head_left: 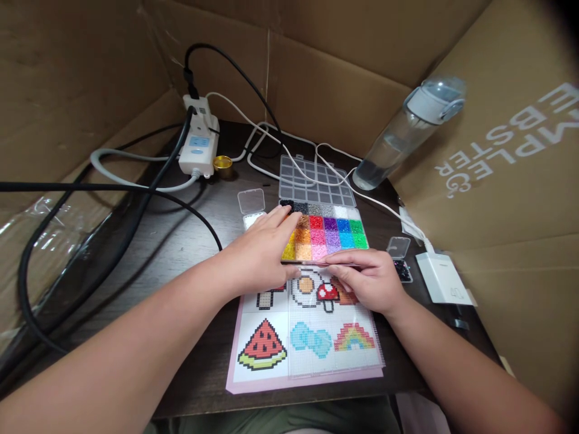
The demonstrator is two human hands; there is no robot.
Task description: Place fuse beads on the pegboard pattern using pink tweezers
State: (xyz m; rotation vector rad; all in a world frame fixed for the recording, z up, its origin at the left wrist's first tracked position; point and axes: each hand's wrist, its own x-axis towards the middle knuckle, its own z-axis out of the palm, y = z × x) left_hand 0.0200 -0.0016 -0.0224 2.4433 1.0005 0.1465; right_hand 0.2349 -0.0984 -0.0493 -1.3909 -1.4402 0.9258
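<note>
My left hand [266,247] lies with spread fingers over the left side of a compartment box of coloured beads [332,224], its thumb at the box's front edge. My right hand [368,277] is at the box's front right, thumb and forefinger pinched on something thin that I cannot make out. Below the hands is a pattern sheet [265,346] with a watermelon picture. A clear pegboard [335,361] covers its right part, with a bow, a rainbow and a small red mushroom [328,293] showing. The box's clear lid [316,181] is folded back.
A power strip [199,144] with cables and a gold cup [223,167] stand at the back left. At the back right is a water bottle [398,141]. A white charger [441,277] and a small box of black beads [401,271] lie right. Cardboard walls surround the dark table [190,361].
</note>
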